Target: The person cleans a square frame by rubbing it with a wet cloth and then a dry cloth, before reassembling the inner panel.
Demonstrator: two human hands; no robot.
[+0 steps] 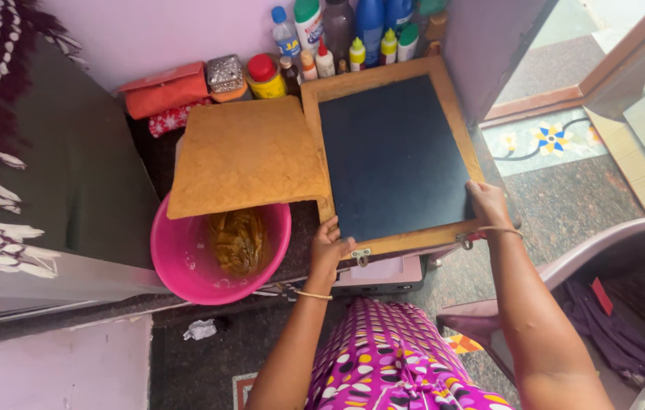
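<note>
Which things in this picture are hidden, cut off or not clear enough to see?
Head view:
- Pink tub: the brown board covers its far side.
- Bottles: tops cut off by the upper edge.
- White box: mostly under the framed slate, held by left hand and right hand.

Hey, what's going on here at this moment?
A person holds a wooden-framed dark board by its near edge, left hand at one corner, right hand at the other. Beside it an orange-brown sheet lies over a pink tub holding brownish wet material. Bottles line the wall behind.
</note>
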